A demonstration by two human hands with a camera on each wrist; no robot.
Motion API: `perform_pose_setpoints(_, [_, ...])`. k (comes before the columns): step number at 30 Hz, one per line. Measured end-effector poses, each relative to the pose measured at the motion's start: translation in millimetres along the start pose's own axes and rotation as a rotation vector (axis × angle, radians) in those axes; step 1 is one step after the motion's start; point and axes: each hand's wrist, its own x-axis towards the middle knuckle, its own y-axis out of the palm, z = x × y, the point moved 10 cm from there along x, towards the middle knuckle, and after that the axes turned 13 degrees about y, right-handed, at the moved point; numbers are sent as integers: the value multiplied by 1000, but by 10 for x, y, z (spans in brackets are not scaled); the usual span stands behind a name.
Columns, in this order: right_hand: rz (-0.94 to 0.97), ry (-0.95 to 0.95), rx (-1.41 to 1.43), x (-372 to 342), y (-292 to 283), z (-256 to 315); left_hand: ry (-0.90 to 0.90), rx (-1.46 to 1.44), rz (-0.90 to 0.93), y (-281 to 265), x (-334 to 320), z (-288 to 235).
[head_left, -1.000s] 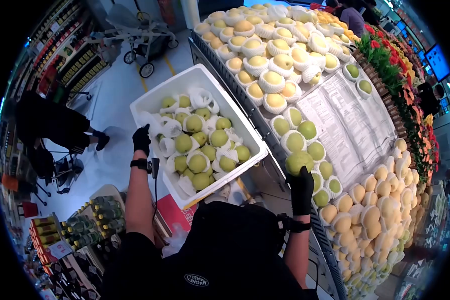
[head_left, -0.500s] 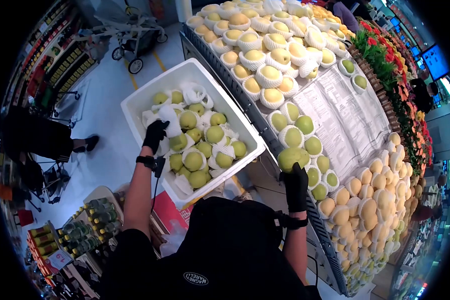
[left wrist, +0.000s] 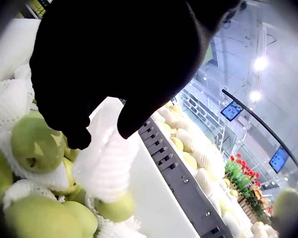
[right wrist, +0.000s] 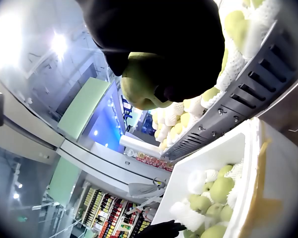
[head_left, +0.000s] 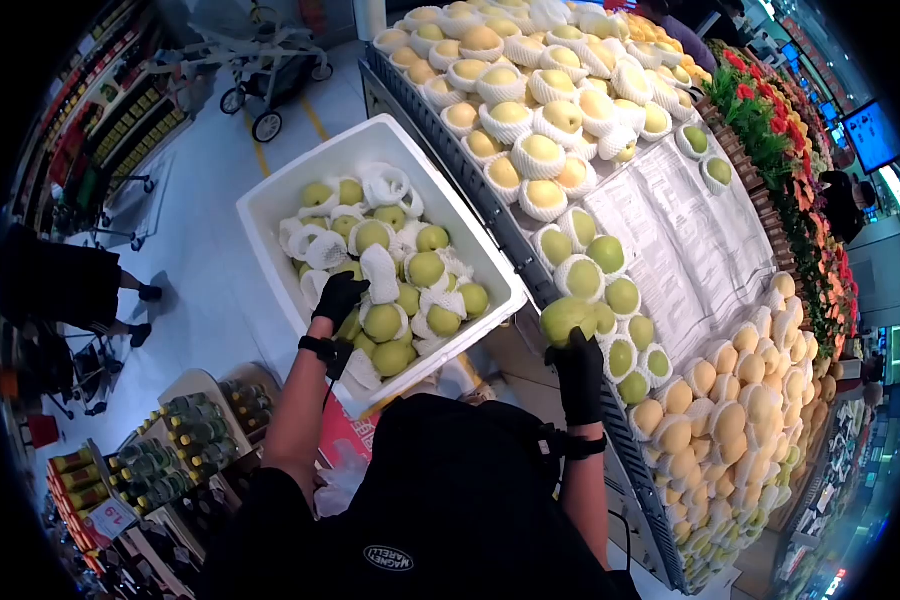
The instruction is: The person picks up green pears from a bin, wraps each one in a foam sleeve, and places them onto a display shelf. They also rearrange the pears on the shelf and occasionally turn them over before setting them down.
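My gloved left hand [head_left: 340, 300] is over the white foam box [head_left: 260, 230]. It pinches a white foam net sleeve [left wrist: 107, 166] between thumb and fingers, the sleeve hanging down over the fruit. Under it lie several green pears [head_left: 381, 322], some in foam nets, others bare. My gloved right hand [head_left: 578, 380] grips a green pear [head_left: 567, 322] without a net at the near edge of the fruit stand [head_left: 490, 215]. In the right wrist view, the held pear [right wrist: 141, 84] shows partly behind dark fingers. Beside that hand, netted green pears [head_left: 622, 296] sit in rows on the stand.
Paper sheets [head_left: 685, 240] line the stand's middle. Yellow netted fruit [head_left: 540, 155] is heaped at the far end, orange-yellow fruit [head_left: 730, 420] at the near end. Red flowers [head_left: 760, 100] border the back. Bottles [head_left: 195, 435] stand at left; a cart [head_left: 255, 75] and a walking person [head_left: 60, 280] are beyond.
My left hand moved from the box's left edge in over the pears and now holds a foam sleeve. My right hand brought its pear a little left, toward the box.
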Motion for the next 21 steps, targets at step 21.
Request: perform_pose_setpoints(21, [82,21,-512,289,886,-172,693,179,251,1185,-1120,-2528])
